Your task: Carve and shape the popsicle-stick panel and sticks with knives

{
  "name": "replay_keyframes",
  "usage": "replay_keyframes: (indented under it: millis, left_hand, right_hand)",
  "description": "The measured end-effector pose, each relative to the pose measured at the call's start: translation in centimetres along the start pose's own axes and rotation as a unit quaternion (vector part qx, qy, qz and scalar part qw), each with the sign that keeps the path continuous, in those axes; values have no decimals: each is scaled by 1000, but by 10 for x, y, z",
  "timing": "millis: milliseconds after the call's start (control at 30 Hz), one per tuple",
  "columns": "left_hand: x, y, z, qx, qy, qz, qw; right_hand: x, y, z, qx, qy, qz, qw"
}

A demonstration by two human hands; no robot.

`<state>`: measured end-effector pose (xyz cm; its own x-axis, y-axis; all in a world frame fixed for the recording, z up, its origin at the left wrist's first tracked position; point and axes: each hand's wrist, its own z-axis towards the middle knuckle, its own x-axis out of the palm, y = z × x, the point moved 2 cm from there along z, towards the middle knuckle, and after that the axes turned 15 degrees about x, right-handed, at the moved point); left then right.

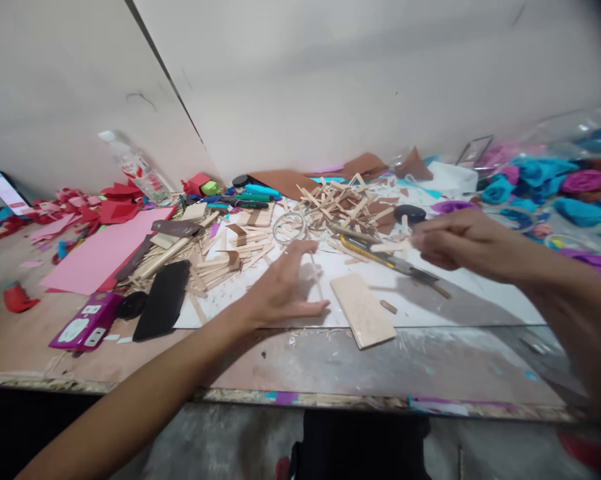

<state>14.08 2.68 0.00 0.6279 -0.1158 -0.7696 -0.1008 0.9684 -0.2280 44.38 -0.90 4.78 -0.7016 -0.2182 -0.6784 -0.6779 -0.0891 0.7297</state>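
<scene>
My left hand [286, 285] rests on the white sheet [430, 293] in the middle of the table, fingers pinched round a thin wooden stick [314, 270] that stands nearly upright. My right hand [455, 243] hovers to the right, fingers closed on a short pale wooden piece [388, 247]. A flat wooden panel [363, 310] lies between the hands, just below them. A yellow and black utility knife [380, 257] lies under my right hand.
A heap of wooden sticks [340, 200] sits behind the hands, more stacked sticks [225, 257] to the left. Pink paper [100, 253], a black phone [163, 300], a purple box [88, 323], markers [253, 193] and paper flowers [540, 180] crowd the table.
</scene>
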Motion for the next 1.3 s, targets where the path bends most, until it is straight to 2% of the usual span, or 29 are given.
replay_keyframes:
  millis: [33,67,133,167,233,333,400,500,567,633,800,900,1000,1133,1300]
  left_hand:
    - [-4,5,-2,-3,-4,-14,1000]
    - [-7,8,-3,3,-22,-29,999]
    - [-8,8,-2,48,-44,-49,997]
    - [-7,5,0,78,-49,-59,994]
    - [-1,-4,5,131,-59,-76,987]
    - [9,-14,8,151,-86,-97,980]
    - [15,-15,6,131,-101,-105,981]
    - [20,-11,1,93,-126,-118,981]
    - [22,-10,-1,89,-136,-122,979]
    - [22,-9,-2,87,-133,-119,980]
    - [12,-11,4,108,-105,-45,988]
    - [4,-10,7,123,-96,38,987]
    - [-1,-8,9,129,-91,70,985]
    - [2,-7,9,135,-80,72,985]
    - [13,-8,7,144,-49,54,987]
  right_hand:
    - [-4,-3,1,0,-36,12,999]
    - [-4,-6,4,-6,-61,-19,998]
    - [5,-9,10,-21,-60,-49,997]
    - [11,-9,13,-31,-61,-66,995]
    - [25,-4,16,-103,-105,-115,982]
    - [38,6,11,-152,-165,-89,970]
    - [46,15,5,-144,-146,-19,979]
    - [62,30,-5,-124,-28,83,988]
    - [74,38,-10,-87,40,132,987]
    - [83,41,-11,-43,67,189,979]
    - [92,34,-8,2,80,236,968]
    - [88,30,-5,15,71,217,973]
    - [81,27,-3,17,60,197,979]
    - [75,25,1,20,49,182,982]
    - [83,23,2,0,62,115,991]
